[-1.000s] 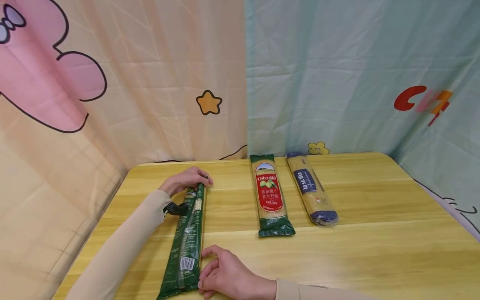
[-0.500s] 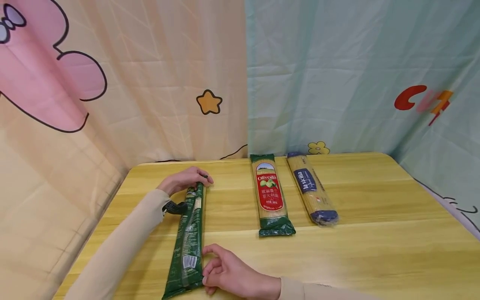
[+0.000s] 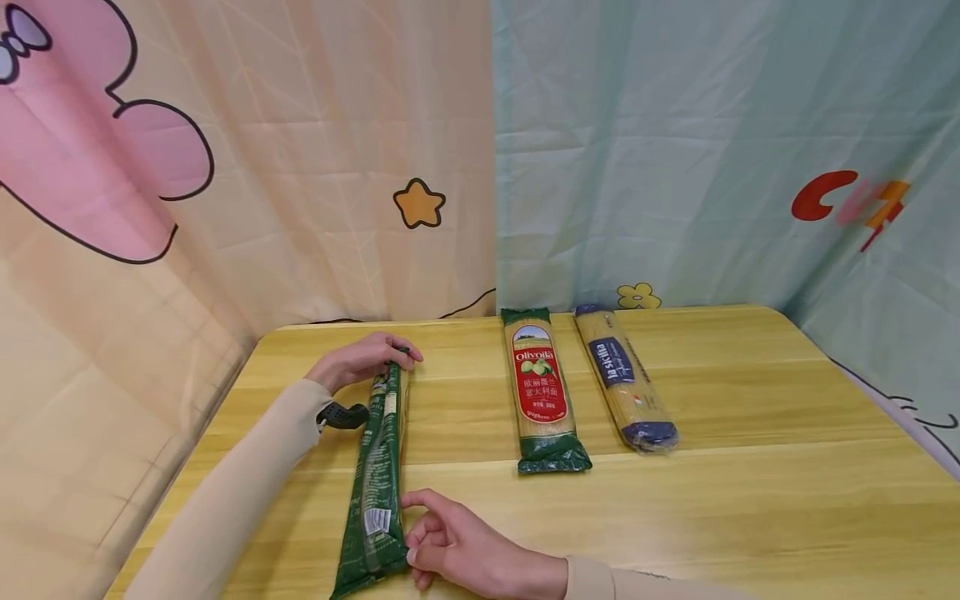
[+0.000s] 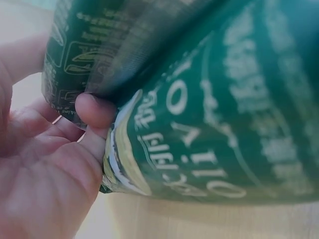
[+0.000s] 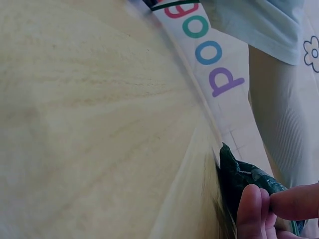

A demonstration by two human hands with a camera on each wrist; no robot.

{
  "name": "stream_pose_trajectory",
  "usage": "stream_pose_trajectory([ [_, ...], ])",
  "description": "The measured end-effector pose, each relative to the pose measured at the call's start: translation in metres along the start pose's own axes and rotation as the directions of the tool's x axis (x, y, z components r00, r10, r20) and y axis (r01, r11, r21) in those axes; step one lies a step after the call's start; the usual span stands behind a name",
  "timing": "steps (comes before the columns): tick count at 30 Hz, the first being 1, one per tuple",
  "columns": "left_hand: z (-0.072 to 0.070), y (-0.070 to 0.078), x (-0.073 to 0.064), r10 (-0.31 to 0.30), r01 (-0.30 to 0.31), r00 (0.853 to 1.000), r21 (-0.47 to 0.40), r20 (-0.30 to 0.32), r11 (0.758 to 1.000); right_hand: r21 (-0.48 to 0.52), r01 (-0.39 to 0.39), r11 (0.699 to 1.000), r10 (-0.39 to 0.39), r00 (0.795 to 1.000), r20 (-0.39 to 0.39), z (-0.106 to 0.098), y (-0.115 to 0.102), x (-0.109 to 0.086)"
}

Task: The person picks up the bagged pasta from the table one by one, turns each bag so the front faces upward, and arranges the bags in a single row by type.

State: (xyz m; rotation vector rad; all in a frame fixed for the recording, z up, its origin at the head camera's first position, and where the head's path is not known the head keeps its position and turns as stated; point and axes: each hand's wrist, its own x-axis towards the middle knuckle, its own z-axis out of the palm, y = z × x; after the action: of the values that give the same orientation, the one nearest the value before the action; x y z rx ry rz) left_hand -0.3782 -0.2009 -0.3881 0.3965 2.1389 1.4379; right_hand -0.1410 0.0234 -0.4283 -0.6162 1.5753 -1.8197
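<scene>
A green packet of spaghetti (image 3: 381,475) lies lengthwise on the left of the table, its printed back with the barcode facing up. My left hand (image 3: 367,360) grips its far end; in the left wrist view the thumb (image 4: 94,110) presses into the creased green wrapper (image 4: 214,124). At the packet's near right edge, my right hand (image 3: 468,546) pinches the wrapper between thumb and fingers, as the right wrist view shows at the green corner (image 5: 244,174). The left fingertips behind the packet are partly hidden.
Right of the hands, a red-labelled spaghetti packet (image 3: 538,387) with green ends lies face up. Beside it, slightly slanted, is a blue-ended spaghetti packet (image 3: 626,379). Curtains (image 3: 645,150) stand behind the wooden table (image 3: 750,500).
The green packet's near end has shifted a little to the right, with my right hand alongside. My left hand and the far end have moved slightly left. The other packets stay put.
</scene>
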Motion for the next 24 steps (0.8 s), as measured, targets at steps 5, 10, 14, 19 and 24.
stream_pose_trajectory([
  [5, -0.0001, 0.0003, 0.001, 0.009, -0.008, 1.0, -0.007, 0.009, 1.0, 0.011, -0.003, 1.0, 0.002, 1.0, 0.018, -0.0021, -0.0007, -0.0015],
  [10, 0.0019, 0.0, 0.0019, 0.033, -0.033, 0.999, -0.03, 0.002, 0.999, 0.058, 0.0, 0.998, -0.002, 0.999, 0.032, -0.0028, -0.0017, -0.0031],
  [14, 0.0034, -0.0013, 0.0034, 0.063, -0.063, 0.998, -0.078, -0.003, 0.995, 0.071, -0.001, 0.997, -0.002, 0.999, 0.033, -0.0026, -0.0046, -0.0036],
  [19, 0.0048, -0.0023, 0.0032, 0.075, -0.076, 0.997, -0.104, -0.012, 0.992, 0.057, 0.019, 0.998, -0.02, 0.999, 0.026, -0.0003, -0.0058, -0.0035],
  [24, 0.0075, -0.0005, 0.0019, 0.062, -0.069, 0.994, -0.065, -0.093, 0.996, 0.057, 0.037, 0.998, -0.037, 0.999, 0.009, 0.0021, -0.0044, -0.0027],
])
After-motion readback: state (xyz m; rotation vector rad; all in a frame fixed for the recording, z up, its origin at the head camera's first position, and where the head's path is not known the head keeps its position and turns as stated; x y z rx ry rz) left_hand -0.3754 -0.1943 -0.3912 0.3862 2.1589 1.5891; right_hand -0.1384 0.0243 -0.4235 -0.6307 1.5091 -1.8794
